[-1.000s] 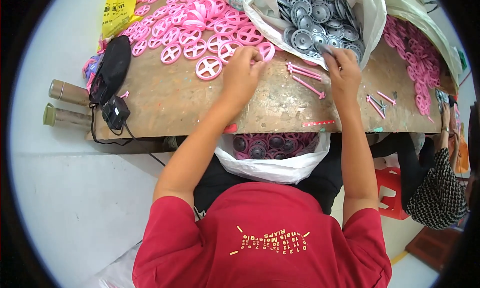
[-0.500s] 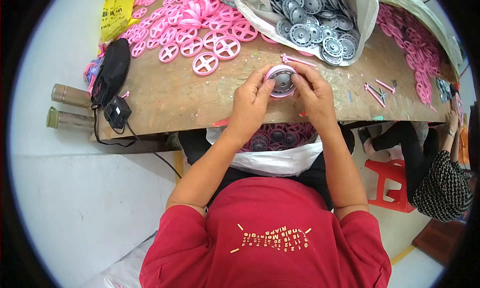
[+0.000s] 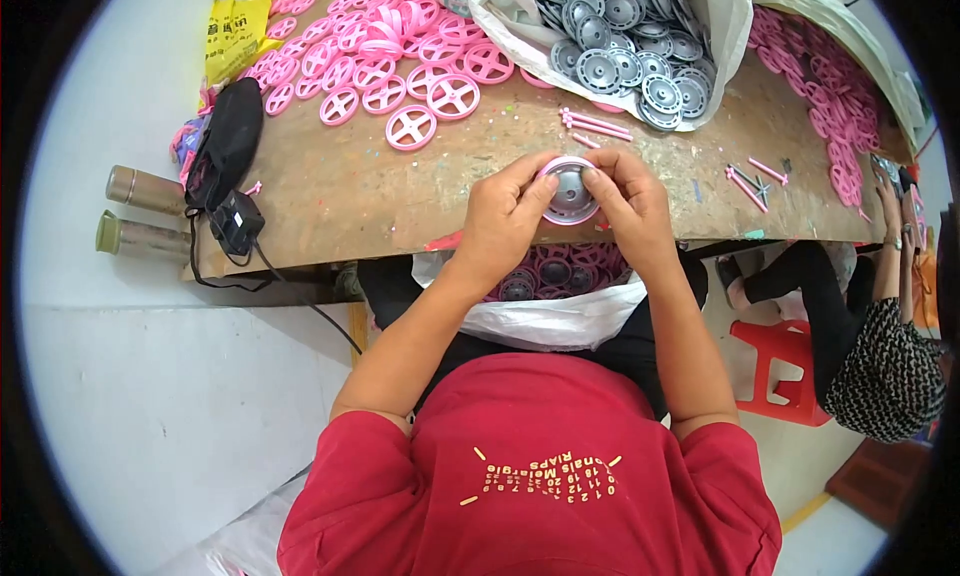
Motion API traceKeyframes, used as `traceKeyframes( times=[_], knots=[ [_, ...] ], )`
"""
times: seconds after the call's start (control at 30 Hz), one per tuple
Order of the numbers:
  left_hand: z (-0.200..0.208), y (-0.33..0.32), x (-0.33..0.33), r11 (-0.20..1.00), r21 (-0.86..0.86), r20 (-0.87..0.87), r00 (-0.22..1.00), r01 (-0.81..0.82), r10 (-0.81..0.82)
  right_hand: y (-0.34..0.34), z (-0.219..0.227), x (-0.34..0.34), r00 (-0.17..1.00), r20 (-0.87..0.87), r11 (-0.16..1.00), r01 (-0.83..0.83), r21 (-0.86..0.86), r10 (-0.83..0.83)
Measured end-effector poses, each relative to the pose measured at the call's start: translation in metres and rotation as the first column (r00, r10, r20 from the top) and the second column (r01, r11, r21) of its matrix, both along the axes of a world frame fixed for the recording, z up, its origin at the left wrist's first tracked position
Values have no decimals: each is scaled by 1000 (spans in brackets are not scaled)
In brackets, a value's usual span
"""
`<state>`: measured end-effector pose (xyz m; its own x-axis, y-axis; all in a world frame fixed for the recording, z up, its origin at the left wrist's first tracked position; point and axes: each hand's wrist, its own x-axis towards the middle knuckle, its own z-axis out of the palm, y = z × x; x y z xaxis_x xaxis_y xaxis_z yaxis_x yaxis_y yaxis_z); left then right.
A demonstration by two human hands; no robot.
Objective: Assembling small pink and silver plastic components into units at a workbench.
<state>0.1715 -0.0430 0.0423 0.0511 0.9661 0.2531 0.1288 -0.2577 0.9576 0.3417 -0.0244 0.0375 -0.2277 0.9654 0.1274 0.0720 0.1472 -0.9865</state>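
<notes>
Between my two hands is a toy wheel [image 3: 570, 198], a grey disc set in a pink rim, held above the table's near edge. My left hand [image 3: 508, 208] grips its left side with the thumb on the grey face. My right hand [image 3: 632, 198] grips the right side, thumb pressing the disc likewise. Below, in my lap, an open white sack [image 3: 560, 324] holds pink rims and pink-and-grey wheels [image 3: 555, 272]. Past my hands lie a few pink rods [image 3: 600, 126]. Beyond them a white bag [image 3: 735, 36] is full of grey discs [image 3: 630, 51].
Loose pink rims [image 3: 410, 126] cover the table's far left, and more pink rims [image 3: 835, 126] lie at far right. Pink and grey rods [image 3: 752, 186] are right of my hands. A black pouch [image 3: 228, 131], adapter [image 3: 237, 221] and two bottles [image 3: 145, 238] stand left. Another person [image 3: 880, 376] works at right.
My hands and the wheel have come slightly nearer to me, and the wheel's grey face is tilted differently. At right, the other person's hand has moved farther along the table.
</notes>
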Motion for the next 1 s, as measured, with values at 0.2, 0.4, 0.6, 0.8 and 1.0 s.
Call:
traceKeyframes(
  times=[0.2,0.4,0.6,0.8,1.0],
  knots=[
    [17,-11,-50,882,-306,-192,884,359,-426,28,10,13,978,200,994,-69,85,51],
    [8,29,-73,989,46,-564,813,-140,142,114,-8,20,742,455,758,109,643,-492],
    [-23,83,-92,813,573,-694,470,-99,546,129,-18,7,590,628,779,3,627,-508],
    [-29,85,-92,876,439,-619,640,-198,455,107,-8,14,688,402,686,194,701,-604],
    [0,42,-29,933,-338,594,797,122,110,49,5,-30,980,-142,985,152,84,-139]
  ],
)
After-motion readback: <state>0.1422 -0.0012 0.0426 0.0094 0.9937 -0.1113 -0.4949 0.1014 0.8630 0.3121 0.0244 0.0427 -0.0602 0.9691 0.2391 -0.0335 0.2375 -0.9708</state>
